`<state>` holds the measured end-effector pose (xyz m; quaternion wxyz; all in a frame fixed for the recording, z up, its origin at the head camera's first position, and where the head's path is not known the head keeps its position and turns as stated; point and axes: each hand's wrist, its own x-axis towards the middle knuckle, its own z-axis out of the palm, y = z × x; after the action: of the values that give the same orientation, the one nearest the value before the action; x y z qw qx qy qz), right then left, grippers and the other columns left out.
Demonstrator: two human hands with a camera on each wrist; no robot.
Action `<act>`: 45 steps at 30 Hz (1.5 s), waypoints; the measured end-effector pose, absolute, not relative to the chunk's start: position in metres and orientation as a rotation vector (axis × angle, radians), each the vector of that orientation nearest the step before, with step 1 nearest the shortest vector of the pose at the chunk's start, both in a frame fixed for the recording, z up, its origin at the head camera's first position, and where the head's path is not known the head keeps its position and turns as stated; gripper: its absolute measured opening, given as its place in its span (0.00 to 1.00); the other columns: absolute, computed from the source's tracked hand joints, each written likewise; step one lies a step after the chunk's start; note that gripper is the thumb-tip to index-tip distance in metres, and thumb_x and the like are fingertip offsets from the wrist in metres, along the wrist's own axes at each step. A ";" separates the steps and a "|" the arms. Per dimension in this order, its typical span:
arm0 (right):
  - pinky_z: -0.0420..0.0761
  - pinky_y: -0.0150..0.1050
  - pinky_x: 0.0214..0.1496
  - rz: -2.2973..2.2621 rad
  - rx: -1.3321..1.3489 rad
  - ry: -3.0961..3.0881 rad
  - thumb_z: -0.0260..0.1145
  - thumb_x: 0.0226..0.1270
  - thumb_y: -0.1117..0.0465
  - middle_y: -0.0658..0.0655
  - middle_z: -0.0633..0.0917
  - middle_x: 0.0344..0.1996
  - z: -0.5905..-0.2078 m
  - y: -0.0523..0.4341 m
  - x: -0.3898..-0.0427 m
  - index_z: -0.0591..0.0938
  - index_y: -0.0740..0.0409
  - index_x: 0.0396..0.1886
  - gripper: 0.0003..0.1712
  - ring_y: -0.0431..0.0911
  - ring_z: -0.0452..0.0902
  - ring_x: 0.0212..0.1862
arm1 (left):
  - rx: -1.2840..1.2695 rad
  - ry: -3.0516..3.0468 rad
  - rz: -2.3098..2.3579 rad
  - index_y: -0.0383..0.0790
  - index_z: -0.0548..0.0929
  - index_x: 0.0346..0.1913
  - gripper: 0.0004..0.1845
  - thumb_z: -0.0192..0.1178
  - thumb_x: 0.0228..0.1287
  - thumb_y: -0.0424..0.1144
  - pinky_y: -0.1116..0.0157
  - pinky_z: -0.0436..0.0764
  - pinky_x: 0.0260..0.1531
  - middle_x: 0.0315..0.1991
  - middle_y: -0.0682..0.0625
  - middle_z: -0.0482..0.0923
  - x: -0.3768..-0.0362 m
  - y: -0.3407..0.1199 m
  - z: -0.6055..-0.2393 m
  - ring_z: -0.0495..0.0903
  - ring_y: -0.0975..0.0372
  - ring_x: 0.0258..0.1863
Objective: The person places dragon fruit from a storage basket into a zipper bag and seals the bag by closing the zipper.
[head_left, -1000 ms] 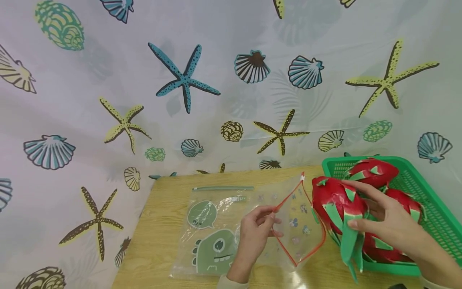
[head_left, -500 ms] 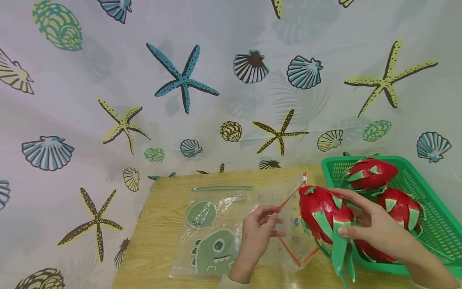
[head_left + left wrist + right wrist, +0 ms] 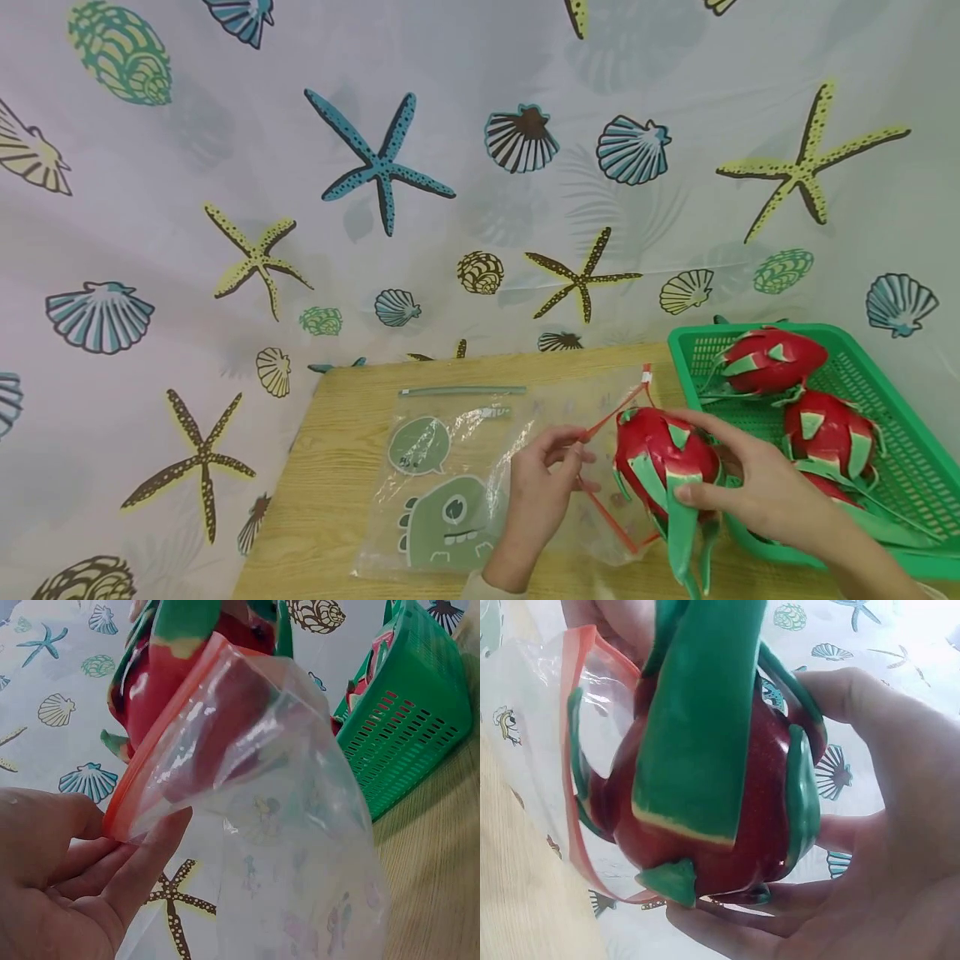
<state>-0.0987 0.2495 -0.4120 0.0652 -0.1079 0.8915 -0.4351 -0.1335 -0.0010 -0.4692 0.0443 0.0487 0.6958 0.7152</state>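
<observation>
A red dragon fruit with green scales [image 3: 663, 458] is gripped by my right hand [image 3: 772, 492], thumb on a long green scale, fingers round its far side. It stands at the mouth of a clear zip bag [image 3: 300, 847] with an orange-red rim. My left hand [image 3: 543, 492] pinches that rim at its left side, and the mouth gapes. In the left wrist view the fruit is partly behind the bag's film. The right wrist view has the fruit [image 3: 705, 855] beside the orange rim [image 3: 570, 750], with the fingers curled under it.
A green plastic basket [image 3: 862, 358] at the right holds more dragon fruits [image 3: 776, 360]. Another clear zip bag [image 3: 442, 492] with a green dinosaur print lies flat on the wooden table [image 3: 330, 467] at the left. A shell-and-starfish cloth [image 3: 450, 217] hangs behind.
My right hand has carried the dragon fruit left and slightly down from over the basket to the bag's mouth. The left hand has shifted slightly right, still holding the rim.
</observation>
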 end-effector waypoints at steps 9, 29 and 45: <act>0.81 0.46 0.41 -1.093 -0.385 2.843 0.76 0.53 0.43 0.60 0.74 0.64 -0.420 0.231 -0.101 0.68 0.43 0.72 0.47 0.57 0.73 0.58 | 0.268 2.260 2.101 0.46 0.86 0.47 0.11 0.60 0.66 0.31 0.69 0.87 0.27 0.36 0.42 0.87 -0.129 0.004 -0.466 0.87 0.62 0.31; 0.84 0.47 0.44 -1.139 -0.390 2.940 0.80 0.47 0.44 0.60 0.71 0.65 -0.451 0.218 -0.107 0.71 0.48 0.70 0.49 0.59 0.75 0.58 | 0.507 2.418 1.987 0.43 0.86 0.49 0.11 0.62 0.66 0.31 0.73 0.85 0.30 0.46 0.48 0.86 -0.120 0.007 -0.470 0.86 0.69 0.38; 0.76 0.52 0.61 -1.842 -0.087 2.282 0.57 0.76 0.54 0.65 0.53 0.77 -0.464 0.243 -0.116 0.53 0.47 0.79 0.38 0.57 0.58 0.73 | 0.445 2.434 1.948 0.51 0.81 0.54 0.22 0.60 0.63 0.23 0.76 0.83 0.29 0.49 0.52 0.73 -0.108 0.014 -0.480 0.79 0.73 0.37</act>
<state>-0.1162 0.2426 -0.4638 0.1036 -0.0296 0.7737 -0.6243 -0.1077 0.0139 -0.4803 -0.0037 0.1415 0.7728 0.6186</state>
